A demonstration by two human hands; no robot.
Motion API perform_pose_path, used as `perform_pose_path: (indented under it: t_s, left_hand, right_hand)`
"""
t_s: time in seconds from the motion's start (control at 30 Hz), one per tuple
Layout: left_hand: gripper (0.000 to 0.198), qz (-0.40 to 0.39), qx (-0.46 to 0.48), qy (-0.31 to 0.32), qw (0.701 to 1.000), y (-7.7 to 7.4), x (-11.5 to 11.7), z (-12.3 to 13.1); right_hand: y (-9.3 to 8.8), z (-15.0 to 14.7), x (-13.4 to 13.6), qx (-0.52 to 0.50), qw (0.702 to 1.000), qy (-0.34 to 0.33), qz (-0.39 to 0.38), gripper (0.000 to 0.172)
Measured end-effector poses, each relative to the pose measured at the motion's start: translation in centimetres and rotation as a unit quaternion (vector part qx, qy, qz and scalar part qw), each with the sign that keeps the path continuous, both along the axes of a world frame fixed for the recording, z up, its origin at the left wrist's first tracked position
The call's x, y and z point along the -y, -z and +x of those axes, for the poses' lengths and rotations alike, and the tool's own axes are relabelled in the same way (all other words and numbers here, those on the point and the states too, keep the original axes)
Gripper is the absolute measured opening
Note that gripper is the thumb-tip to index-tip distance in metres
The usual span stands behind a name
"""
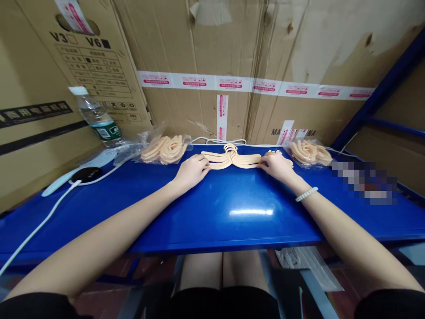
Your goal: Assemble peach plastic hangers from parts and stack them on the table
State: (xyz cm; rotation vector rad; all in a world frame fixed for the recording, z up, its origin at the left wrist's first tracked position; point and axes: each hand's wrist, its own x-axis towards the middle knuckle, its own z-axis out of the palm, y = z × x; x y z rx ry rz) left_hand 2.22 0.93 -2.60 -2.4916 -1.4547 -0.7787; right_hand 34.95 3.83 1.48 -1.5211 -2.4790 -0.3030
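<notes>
A stack of cream-coloured hangers [246,160] lies on the blue table [212,208] near its back edge, hooks pointing to the back. My left hand [192,170] has its fingers closed on the left end of the stack. At the right end, my right hand [276,165], with a beaded bracelet on the wrist, pinches the hangers between thumb and fingers. More cream pieces show just behind the right hand, partly hidden by it.
Bagged cream hangers [172,149] lie left of the stack, and another bag [307,152] lies to the right. A water bottle [101,122], a black round object [86,175] with a white cable and a fan-like blue item are at left. Cardboard [199,48] stands behind.
</notes>
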Motion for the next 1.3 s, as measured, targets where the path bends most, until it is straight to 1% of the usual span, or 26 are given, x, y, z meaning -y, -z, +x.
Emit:
perform_pose_path:
  t_s: [0.07,0.17,0.23,0.33,0.43,0.53,0.63,0.73,0.87,0.97,1.1,1.3]
  left_hand:
    - [0.013,0.022,-0.008,-0.004,1.0,0.1,0.3,0.0]
    - [0.018,0.04,0.008,-0.003,0.999,0.0,0.8,-0.2]
    - [0.019,0.041,0.026,0.005,0.999,0.0,1.1,-0.4]
    - [0.018,0.04,0.042,0.024,0.998,0.2,1.3,-0.5]
    - [0.019,0.033,0.036,0.041,0.998,0.5,1.4,-0.4]
    - [0.021,0.028,0.026,0.056,0.998,0.7,1.4,-0.2]
    - [0.025,0.019,0.021,0.065,0.997,1.0,1.3,-0.2]
    - [0.029,0.002,0.01,0.056,0.998,1.2,1.1,-0.2]
    - [0.03,-0.014,-0.009,0.044,0.999,1.3,0.9,-0.2]
    - [0.028,-0.011,-0.017,0.041,0.999,1.3,0.8,-0.2]
    - [0.025,-0.015,-0.006,0.042,0.999,1.3,0.4,-0.3]
    - [0.017,-0.02,0.036,0.065,0.997,1.3,-0.5,-0.2]
  right_hand:
    - [0.0,0.4,0.0,-0.022,1.0,0.001,0.012,0.015]
    - [-0.7,2.0,0.1,-0.123,0.992,-0.001,0.037,0.019]
    - [-1.4,3.7,0.0,-0.189,0.979,0.017,0.068,0.02]
    - [-2.2,6.0,-0.2,-0.214,0.969,0.056,0.107,0.019]
    - [-2.4,7.0,-0.3,-0.187,0.977,0.049,0.084,0.02]
    - [-2.0,7.0,-0.5,-0.132,0.99,0.027,0.04,0.022]
    - [-1.5,6.9,-0.9,-0.076,0.997,0.009,0.013,0.025]
    - [-1.0,7.1,-1.4,-0.034,0.999,-0.001,0.017,0.027]
    - [-0.3,7.4,-1.9,0.002,0.999,-0.009,0.048,0.034]
    - [0.2,7.5,-2.2,0.017,0.998,-0.011,0.053,0.036]
    - [0.6,7.8,-2.8,0.008,0.998,-0.033,0.047,0.03]
    - [0.6,8.3,-3.2,-0.012,0.997,-0.054,0.046,0.021]
